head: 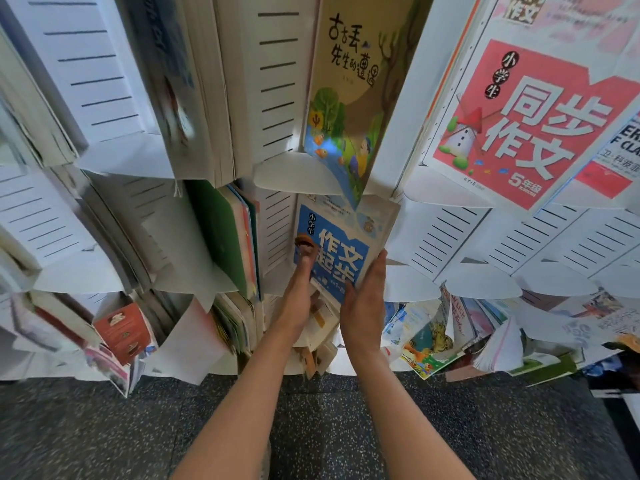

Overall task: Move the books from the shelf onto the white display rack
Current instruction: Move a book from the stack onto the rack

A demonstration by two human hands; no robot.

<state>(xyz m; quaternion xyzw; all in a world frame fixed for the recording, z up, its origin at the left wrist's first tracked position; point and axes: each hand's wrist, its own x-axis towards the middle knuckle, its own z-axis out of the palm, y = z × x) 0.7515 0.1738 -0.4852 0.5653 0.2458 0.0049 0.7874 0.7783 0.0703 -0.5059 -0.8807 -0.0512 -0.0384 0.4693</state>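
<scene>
A blue-covered book (341, 244) with large white characters stands in a middle compartment of the white display rack (280, 109). My left hand (301, 289) reaches up along the book's left edge, and its thumb lies on the cover. My right hand (363, 299) lies flat against the book's right edge with straight fingers. Directly above, a tan picture book (349, 98) leans in the upper compartment, its lower corner hanging over the blue book.
A red-and-white book (512, 126) fills the upper right pocket. Thick books (197, 98) and green-covered books (225, 237) stand to the left. Lower pockets hold several thin picture books (433, 334) and an orange book (124, 330). Dark speckled floor (104, 431) lies below.
</scene>
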